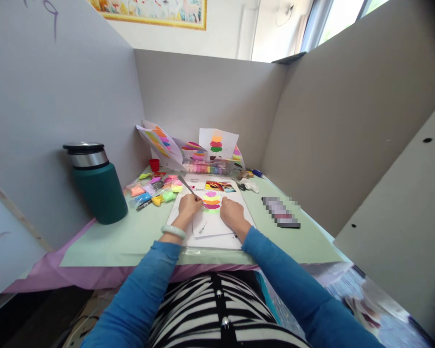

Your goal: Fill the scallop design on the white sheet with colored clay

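My left hand (190,207), with a pale green bangle on its wrist, is closed around a slim metal tool (189,187) resembling a fork. The tool's handle slants up to the left, and its other end reaches the left side of a stacked patch of coloured clay (211,202) in purple, orange, magenta and green. That patch lies on a white sheet (213,227) between both hands. My right hand (232,213) rests on the sheet at the patch's right side, its fingers curled in. Whatever they may hold is hidden.
A green bottle (99,191) stands at the left. Behind my left hand lie several bagged clay lumps (157,191) and a red cup (154,165). Coloured sheets (219,140) lean at the back. A phone (281,212) lies at the right, and grey panels (210,92) surround the table.
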{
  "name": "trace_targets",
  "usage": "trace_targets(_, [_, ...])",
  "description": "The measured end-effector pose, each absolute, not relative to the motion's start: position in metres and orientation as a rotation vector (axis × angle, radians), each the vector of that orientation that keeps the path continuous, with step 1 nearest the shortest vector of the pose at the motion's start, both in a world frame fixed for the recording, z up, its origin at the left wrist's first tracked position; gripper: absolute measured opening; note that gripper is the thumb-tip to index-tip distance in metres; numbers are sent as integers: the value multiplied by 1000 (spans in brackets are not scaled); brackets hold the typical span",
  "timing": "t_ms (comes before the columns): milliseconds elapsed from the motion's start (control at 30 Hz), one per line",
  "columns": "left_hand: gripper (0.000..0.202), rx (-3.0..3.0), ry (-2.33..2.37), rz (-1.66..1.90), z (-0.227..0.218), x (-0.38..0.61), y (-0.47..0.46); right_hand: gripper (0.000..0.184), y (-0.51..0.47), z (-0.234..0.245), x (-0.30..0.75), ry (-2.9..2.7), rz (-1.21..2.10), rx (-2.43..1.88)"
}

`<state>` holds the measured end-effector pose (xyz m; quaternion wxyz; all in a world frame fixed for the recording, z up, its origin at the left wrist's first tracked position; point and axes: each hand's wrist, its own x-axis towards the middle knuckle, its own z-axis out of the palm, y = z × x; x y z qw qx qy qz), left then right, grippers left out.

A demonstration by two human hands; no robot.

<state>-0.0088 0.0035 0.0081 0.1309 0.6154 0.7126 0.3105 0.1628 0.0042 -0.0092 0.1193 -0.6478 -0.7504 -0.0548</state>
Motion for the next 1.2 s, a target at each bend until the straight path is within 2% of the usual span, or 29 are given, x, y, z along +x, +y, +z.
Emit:
trace_targets(233, [21, 1740, 2161, 890, 7, -14, 7, 32, 3, -7, 164, -2205, -131, -1892])
trace_targets(533, [20, 1862, 1975, 933, 4, -6, 3, 32, 2, -6, 162, -2196, -128, -1926])
trace_targets(800, [19, 1756, 2172, 893, 6, -15, 5, 34, 2, -7, 164, -2220, -151, -1899])
trace_targets(1033, [22, 1889, 1973, 924, 7, -4, 2, 33, 3, -6, 163, -2213, -142, -1919])
trace_targets(1200, [21, 1922, 2016, 862, 7, -2, 0, 32, 4, -7, 164, -2203, -150, -1906])
